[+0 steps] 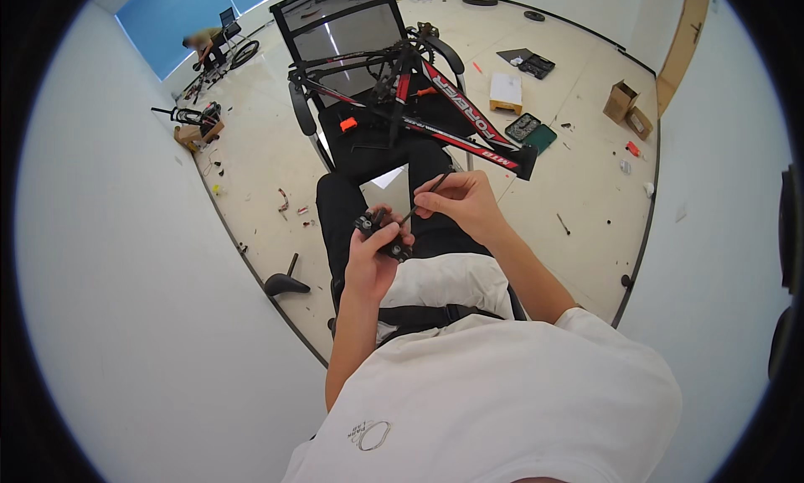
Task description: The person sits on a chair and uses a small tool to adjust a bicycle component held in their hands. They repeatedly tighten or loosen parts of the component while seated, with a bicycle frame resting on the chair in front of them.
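My left hand [373, 263] is closed around a small black metal bike part [397, 249] with round silvery bolts, held above my lap. Its exact kind is partly hidden by my fingers. Between the thumb and fingers of my right hand [466, 205] is a thin dark hex key [409, 216]. The key slants down to the left, and its lower end reaches the black part; whether it sits in a bolt I cannot tell. Just beyond my knees, a black, red and white bicycle frame [459, 98] lies across a black office chair [342, 46].
An orange item [348, 125] and an L-shaped key [371, 147] lie on the chair seat. A bike saddle [287, 284] is on the floor at left. Toolboxes [533, 64], cardboard boxes [621, 102] and loose parts are scattered at right. Far left, another person [205, 44] bends over bike parts.
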`<state>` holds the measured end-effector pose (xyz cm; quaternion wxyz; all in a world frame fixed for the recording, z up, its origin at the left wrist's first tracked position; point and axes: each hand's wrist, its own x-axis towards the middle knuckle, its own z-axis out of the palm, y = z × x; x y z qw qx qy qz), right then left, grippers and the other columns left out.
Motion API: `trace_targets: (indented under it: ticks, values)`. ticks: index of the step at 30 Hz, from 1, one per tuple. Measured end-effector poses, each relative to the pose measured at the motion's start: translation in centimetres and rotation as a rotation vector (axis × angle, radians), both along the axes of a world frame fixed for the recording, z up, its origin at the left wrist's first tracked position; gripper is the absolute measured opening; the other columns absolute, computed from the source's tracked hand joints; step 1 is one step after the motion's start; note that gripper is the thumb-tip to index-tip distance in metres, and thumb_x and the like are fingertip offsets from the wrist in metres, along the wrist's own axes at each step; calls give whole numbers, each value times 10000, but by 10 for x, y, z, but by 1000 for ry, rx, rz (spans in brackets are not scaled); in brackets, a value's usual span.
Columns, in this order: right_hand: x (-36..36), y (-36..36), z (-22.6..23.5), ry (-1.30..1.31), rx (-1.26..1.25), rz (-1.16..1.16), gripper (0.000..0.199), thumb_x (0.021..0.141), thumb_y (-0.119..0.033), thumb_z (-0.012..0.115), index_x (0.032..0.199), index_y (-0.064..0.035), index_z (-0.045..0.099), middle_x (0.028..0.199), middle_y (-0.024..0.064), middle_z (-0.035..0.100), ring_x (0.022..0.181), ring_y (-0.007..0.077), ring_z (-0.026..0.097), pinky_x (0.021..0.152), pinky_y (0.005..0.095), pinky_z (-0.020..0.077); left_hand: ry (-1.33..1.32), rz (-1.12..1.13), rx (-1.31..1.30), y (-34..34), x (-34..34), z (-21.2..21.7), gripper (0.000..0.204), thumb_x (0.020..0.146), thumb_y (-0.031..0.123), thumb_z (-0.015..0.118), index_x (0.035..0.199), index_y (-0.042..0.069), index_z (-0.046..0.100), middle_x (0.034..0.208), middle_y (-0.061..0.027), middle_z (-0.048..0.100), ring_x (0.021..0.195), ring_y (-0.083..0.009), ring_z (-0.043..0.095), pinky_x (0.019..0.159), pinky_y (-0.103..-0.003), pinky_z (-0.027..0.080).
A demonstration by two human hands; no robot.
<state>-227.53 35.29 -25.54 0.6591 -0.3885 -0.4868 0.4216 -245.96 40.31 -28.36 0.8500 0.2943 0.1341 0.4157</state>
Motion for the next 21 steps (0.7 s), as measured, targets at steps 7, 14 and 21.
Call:
trace_targets:
  ticks: [7, 14, 21]
  values:
    - [-13, 2, -1, 88, 12, -48, 246, 844, -51, 701, 1052, 75, 664, 920, 149, 708, 818, 176, 697, 746, 279, 579, -7, 27, -16, 2, -1, 1, 282, 827, -15, 629, 1085, 38, 528, 933, -76, 569, 859, -190, 556, 740, -361, 470]
    - [-16, 1, 6, 119, 54, 82, 349, 909, -37, 601, 1234, 80, 551, 1004, 174, 690, 925, 212, 685, 851, 337, 567, -3, 10, -59, 3, 0, -2, 256, 845, 14, 625, 1081, 43, 531, 892, -60, 576, 856, -177, 559, 727, -350, 470]
    - [-21, 7, -7, 10, 31, 18, 258, 901, -57, 628, 1126, 68, 615, 944, 135, 700, 857, 166, 685, 803, 289, 562, -1, 4, -42, 3, 0, 0, 256, 850, 15, 621, 1086, 33, 523, 884, -68, 578, 849, -174, 564, 718, -338, 471]
